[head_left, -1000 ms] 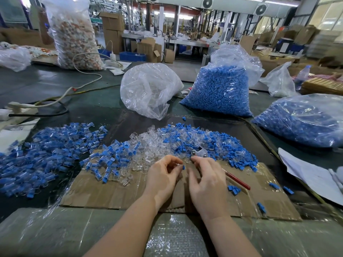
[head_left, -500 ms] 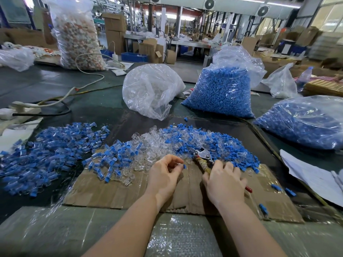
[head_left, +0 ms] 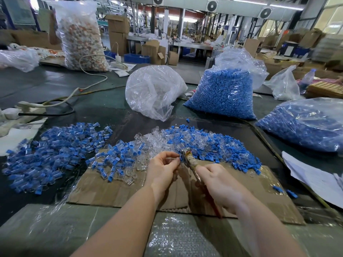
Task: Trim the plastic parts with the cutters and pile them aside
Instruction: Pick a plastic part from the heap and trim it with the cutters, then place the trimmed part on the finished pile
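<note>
A dark table (head_left: 115, 104) fills the scene, with a sheet of cardboard (head_left: 111, 190) lying at its near edge. Far left stands a tall bag (head_left: 81, 38) of pale and orange pieces; a white cable (head_left: 89, 84) loops in front of it. At far centre sits a clear bag (head_left: 152, 91), to its right a blue bag (head_left: 222, 95) full of blue pieces, and at the right edge a second, lower bag of blue pieces (head_left: 304, 127). White papers (head_left: 311, 179) lie near right. Left of the cardboard is a trimmed pile (head_left: 53, 154) of blue-and-clear parts; a mixed heap (head_left: 185, 143) of blue and clear parts spreads across the cardboard's far edge. Over the cardboard, the left hand (head_left: 161, 171) pinches one small part (head_left: 177, 160) between curled fingertips, held right at the cutter head. The right hand (head_left: 220, 184) is wrapped round the handles of the cutters (head_left: 189, 157), whose metal tip points far-left and touches the part. The two hands are close together, just above the cardboard.
</note>
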`<action>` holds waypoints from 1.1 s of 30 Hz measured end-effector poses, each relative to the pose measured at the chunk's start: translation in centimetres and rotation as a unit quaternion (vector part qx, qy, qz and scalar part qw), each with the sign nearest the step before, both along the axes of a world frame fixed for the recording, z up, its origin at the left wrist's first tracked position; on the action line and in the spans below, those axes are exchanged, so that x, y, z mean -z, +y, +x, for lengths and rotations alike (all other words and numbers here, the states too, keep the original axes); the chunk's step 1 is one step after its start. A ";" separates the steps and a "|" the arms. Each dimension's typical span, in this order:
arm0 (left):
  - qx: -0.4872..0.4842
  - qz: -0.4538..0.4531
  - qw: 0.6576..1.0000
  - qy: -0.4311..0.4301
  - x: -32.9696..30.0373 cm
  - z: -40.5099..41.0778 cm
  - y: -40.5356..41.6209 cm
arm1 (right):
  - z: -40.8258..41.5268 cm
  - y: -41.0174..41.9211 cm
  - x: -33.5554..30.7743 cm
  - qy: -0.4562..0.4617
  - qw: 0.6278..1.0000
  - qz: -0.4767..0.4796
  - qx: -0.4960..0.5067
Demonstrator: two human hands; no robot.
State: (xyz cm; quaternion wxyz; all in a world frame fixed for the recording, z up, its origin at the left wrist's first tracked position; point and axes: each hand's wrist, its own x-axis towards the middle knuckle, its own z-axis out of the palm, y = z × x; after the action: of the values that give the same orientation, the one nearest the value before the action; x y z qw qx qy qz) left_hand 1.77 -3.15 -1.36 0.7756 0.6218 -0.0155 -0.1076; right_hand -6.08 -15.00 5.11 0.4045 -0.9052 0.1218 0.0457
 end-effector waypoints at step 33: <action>-0.004 -0.005 0.999 0.036 -0.9 -0.3 0.2 | -1.1 -0.1 -1.2 0.096 0.994 0.001 -0.056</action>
State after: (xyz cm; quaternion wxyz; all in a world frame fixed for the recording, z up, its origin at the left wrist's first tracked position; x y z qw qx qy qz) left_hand 1.49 -2.99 -0.41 0.7789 0.6140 0.0144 -0.1269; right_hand -7.13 -15.11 6.33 0.3882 -0.9018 0.1095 0.1550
